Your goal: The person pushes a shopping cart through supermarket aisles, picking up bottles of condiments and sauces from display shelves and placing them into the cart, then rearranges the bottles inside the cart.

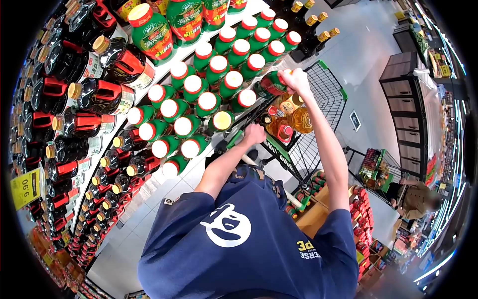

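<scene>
My right hand (295,82) is closed round the top of a green bottle with a red label (272,84), held tilted over the near end of a shopping cart (326,97). In the cart, just below it, stand bottles of golden oil (301,120) and a red-capped bottle (285,132). My left hand (255,133) is closed at the cart's handle side, beside the shelf edge; what it grips, if anything, is hidden. Rows of green bottles with white-topped red caps (193,84) stand left of both hands.
Dark sauce bottles (102,95) fill the shelves at left, with a yellow price tag (27,189) below. Dark tall bottles (311,42) stand beyond the green ones. At right are a wooden cabinet (404,104), another cart (376,169) and a person (416,199).
</scene>
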`<state>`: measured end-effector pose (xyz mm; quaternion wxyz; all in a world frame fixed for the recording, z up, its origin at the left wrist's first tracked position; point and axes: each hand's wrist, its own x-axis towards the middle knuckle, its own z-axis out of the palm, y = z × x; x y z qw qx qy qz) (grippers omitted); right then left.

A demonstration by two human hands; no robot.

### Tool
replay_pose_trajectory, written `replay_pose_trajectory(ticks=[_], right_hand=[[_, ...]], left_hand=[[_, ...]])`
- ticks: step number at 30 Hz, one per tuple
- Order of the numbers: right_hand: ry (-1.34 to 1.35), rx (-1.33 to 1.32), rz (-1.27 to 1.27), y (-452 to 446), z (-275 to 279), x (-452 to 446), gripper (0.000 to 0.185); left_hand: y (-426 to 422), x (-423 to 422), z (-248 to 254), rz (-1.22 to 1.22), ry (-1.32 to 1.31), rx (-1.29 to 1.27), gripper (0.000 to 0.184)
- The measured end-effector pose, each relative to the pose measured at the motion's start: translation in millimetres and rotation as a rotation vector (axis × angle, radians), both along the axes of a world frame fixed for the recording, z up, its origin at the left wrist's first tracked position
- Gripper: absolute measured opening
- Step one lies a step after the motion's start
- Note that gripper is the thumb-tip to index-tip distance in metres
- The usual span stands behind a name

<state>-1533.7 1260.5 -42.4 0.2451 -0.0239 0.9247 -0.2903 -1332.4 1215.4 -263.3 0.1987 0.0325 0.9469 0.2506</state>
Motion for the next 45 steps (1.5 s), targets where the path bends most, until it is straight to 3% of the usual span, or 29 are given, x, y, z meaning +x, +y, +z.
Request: replay_pose_trajectory(ticks=[5,8,12,19,20,24,33,35,38,40,43,45], right_hand=[[0.087,0.095,0.023,-13,-26,-13,0.055],[0.293,0.272,0.102,-27,-25,-5,0.061],[0.214,0.347,0.053,-32,-22,-8,0.062],[0.103,0.22,-0.046,-40,-28,-7,0.064],[-0.042,0.192,-0.029,-37,-25,-9,0.067],[-0.217,0.19,-0.167,-47,-13,3,0.071],[-0.359,0.085,-0.254,-42,-15,4,0.068],[-0.435,-0.024,-0.264,-38,-42,-4,0.072],[-0.424,-0.028,-0.275,-35,-44,-1,0.074],[-0.466,-0.05,-0.289,-31,-40,0,0.084],[-0.523,-0.384,-0.295,-5,-37,21,0.097],[-0.496,-0.347,-0.309,18,-57,24,0.096]], left_hand=[[4,-2,0,-0.018,0.017,-0.037,0.031],[5,0,-11,0.007,0.077,0.021,0.03],[4,-1,-10,0.02,0.129,0.04,0.029],[6,-10,-14,-0.041,-0.004,-0.041,0.03],[6,-10,-11,-0.045,-0.024,-0.046,0.031],[5,-11,-10,-0.055,-0.01,-0.037,0.033],[6,-9,-9,-0.003,-0.05,-0.019,0.035],[6,-8,-10,0.0,-0.053,-0.005,0.037],[5,-11,3,-0.047,-0.088,-0.052,0.039],[5,-11,4,-0.082,-0.102,-0.076,0.039],[3,-9,16,-0.053,-0.047,-0.031,0.037],[3,-12,21,-0.056,-0.109,-0.042,0.035]])
